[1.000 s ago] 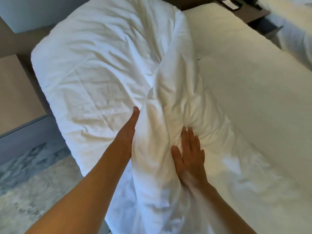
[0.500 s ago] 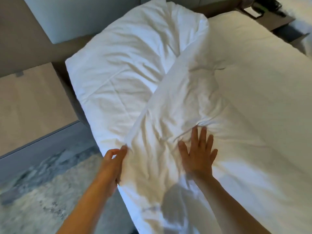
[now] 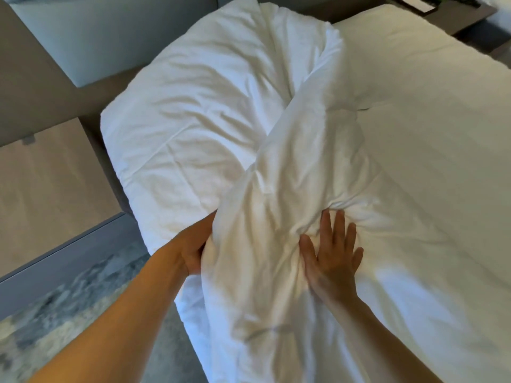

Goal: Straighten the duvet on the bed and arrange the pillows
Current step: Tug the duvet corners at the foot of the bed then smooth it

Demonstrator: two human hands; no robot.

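1 view only: head camera, worn, wide-angle. Looks forward and steeply down from above the bed [image 3: 442, 134] edge, standing at its left side. Close range: both forearms enter from the bottom edge, left hand [image 3: 193, 247] and right hand [image 3: 331, 258] mid-frame. Floor [image 3: 69, 313] along the left; headboard [image 3: 96, 37] at top. Edges bow outward.

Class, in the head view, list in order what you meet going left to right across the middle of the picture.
Wooden nightstand → pillow → bunched fold of the duvet → smooth duvet covering the bed.
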